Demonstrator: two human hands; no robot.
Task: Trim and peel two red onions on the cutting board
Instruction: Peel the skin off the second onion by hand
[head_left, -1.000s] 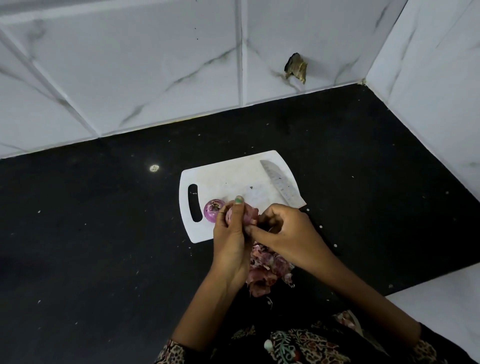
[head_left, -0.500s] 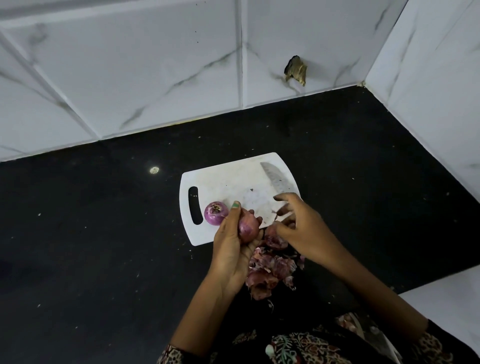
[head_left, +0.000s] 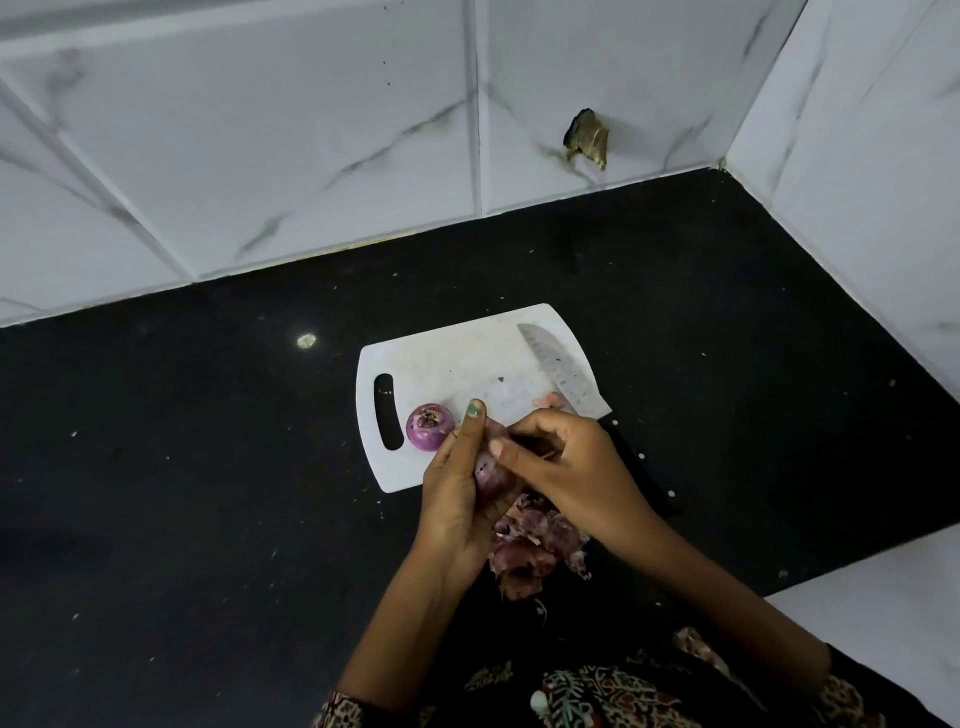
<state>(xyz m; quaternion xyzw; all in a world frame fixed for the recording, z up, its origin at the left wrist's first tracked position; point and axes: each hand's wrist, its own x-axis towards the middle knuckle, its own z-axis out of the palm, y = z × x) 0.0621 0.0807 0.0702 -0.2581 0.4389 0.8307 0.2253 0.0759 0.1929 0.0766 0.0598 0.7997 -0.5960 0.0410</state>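
A white cutting board (head_left: 447, 358) lies on the black counter. One red onion (head_left: 429, 426) with a trimmed top rests on the board near its handle slot. My left hand (head_left: 457, 493) grips a second red onion (head_left: 489, 474) above the board's near edge. My right hand (head_left: 566, 467) comes in from the right, its fingertips pinching at the top of that onion; most of the onion is hidden between the two hands. A knife (head_left: 563, 371) lies on the board's right side, its black handle (head_left: 647, 473) running out over the counter behind my right hand.
A pile of red onion peels (head_left: 535, 545) lies on the black counter (head_left: 208, 493) just below my hands. A small peel scrap (head_left: 548, 400) lies on the board by the blade. White marble-tiled walls (head_left: 311, 130) close the back and right.
My right hand, apart from the onion half a second ago, has come back left onto it. The left hand has kept the onion and tilted it slightly.
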